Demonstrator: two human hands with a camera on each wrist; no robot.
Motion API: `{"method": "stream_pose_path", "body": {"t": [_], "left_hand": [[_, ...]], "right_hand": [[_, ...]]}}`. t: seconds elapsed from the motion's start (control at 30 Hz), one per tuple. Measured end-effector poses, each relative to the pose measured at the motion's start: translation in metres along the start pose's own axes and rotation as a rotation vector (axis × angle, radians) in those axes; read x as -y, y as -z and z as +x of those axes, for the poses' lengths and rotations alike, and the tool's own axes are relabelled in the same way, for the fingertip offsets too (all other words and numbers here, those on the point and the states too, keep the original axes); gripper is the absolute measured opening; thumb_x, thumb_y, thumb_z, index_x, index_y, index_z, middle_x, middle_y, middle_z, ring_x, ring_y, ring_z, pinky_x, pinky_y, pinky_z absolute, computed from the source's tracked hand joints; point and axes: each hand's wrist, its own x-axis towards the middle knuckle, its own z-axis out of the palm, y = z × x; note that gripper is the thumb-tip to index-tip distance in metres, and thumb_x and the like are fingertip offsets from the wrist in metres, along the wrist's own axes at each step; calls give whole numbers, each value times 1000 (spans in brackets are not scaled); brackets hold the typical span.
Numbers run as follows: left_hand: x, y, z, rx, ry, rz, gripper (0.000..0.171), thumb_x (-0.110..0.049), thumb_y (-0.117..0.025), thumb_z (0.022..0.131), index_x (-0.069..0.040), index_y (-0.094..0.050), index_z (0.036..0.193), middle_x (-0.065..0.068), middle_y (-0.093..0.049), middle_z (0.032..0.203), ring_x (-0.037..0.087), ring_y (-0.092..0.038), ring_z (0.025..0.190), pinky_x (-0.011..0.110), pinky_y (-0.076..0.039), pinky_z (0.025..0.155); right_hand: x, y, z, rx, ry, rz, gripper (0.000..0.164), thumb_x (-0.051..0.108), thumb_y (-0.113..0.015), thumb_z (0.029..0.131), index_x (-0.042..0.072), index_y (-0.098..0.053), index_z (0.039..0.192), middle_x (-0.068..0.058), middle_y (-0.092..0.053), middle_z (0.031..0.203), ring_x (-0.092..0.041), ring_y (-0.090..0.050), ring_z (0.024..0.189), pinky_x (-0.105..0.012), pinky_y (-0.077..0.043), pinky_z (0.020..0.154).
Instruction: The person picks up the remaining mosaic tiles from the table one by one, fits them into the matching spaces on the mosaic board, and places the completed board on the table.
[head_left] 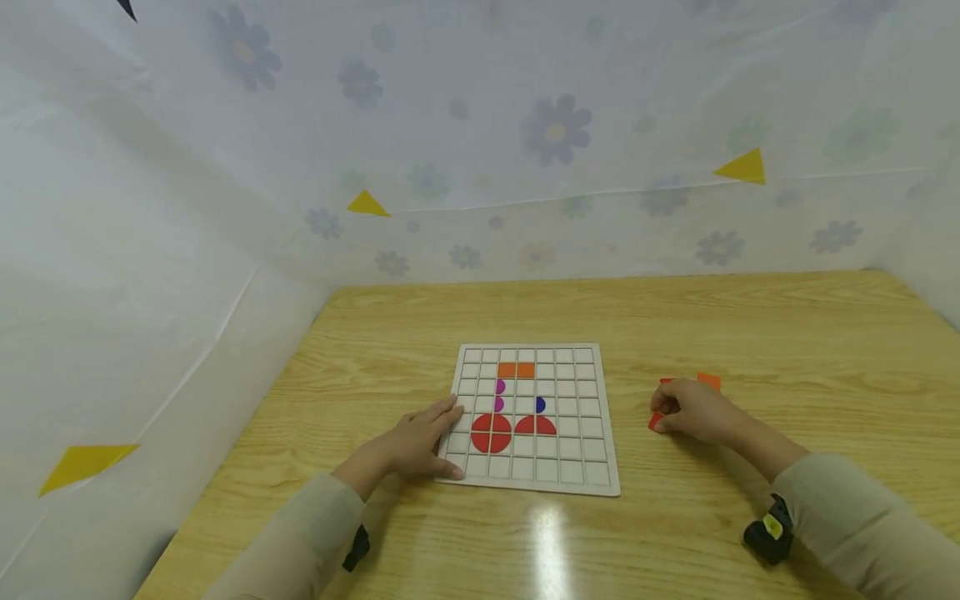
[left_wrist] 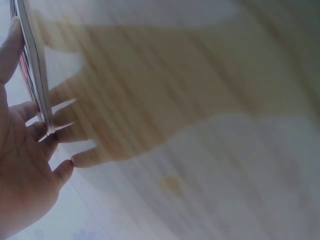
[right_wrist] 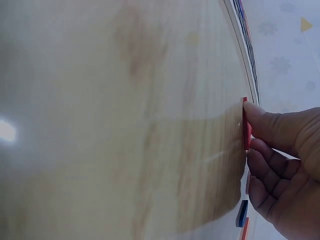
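A white grid board (head_left: 577, 472) lies on the table with flat coloured tiles on it. My left hand (head_left: 420, 439) rests along its left edge, thumb at the near corner and fingers stretched over the side; the left wrist view shows the hand (left_wrist: 25, 160) against the board's edge (left_wrist: 41, 75). To the right of the board, my right hand (head_left: 697, 410) pinches a red tile (head_left: 656, 421) between thumb and fingers. In the right wrist view, the red tile (right_wrist: 245, 130) is at the thumb tip, close over the table.
On the board are two orange squares (head_left: 517, 370), two magenta half-circles (head_left: 499, 395), a blue half-circle (head_left: 540, 405), a red circle (head_left: 491, 433) and a red half-circle (head_left: 536, 426). Beyond the right hand lies an orange tile (head_left: 709, 381); a dark blue tile (right_wrist: 242, 214) shows below that hand.
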Motion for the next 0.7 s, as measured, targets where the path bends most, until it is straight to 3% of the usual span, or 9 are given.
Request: {"method": "stream_pose_path", "body": {"t": [0.17,0.7], "left_hand": [[1,0,0,3,1,-3,89,-53,-60,70,-10,-20,138,7,-7,144,21,-10,129,44,-13,99],[3,-2,0,11,5,-20,90,-53,-60,70,-12,-19,138,5,-5,144,21,-8,129,44,-12,99]], "right_hand": [[0,0,0,-8,7,-19,16,11,-69,71,5,-55,77,2,-53,73,-12,-49,68,-30,-42,59],[-5,0,-4,-10,-35,121,18,18,-67,74,9,-52,77,2,-52,71,-11,-47,63,-25,-40,56]]}}
